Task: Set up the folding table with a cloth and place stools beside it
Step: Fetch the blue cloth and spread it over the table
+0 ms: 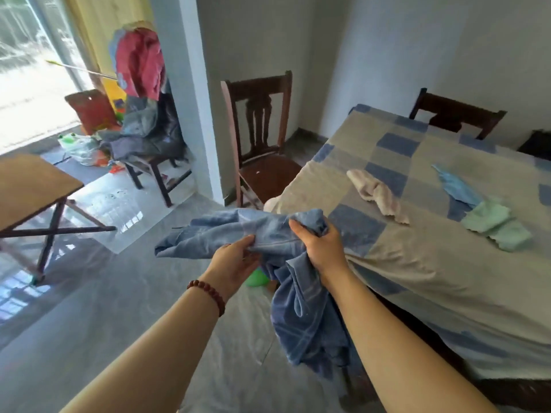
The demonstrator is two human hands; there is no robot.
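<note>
Both forearms reach forward just left of the cloth-covered dining table [417,263]. The right hand [320,248] fists bunched blue cloth [304,323], and the left hand [235,260] pinches its edge. The folding table [32,180] stands well left of the dining table.

Crumpled blue cloth [304,317] is held in mid-air by both hands. Its bunched top is clenched in the right hand [320,248] and an edge is pinched by the left hand [235,259]. The rest is left hanging below the right hand. A bead bracelet [208,293] is worn on the left wrist. Well left of the left hand, a folding table [29,180] is stood on crossed legs. Right of the right hand, a checked-sheet table [417,257] is seen, with a beige rag [378,192] and green cloth [495,225] laid on it. Beyond the hands, a dark wooden chair [259,138] is placed.
</note>
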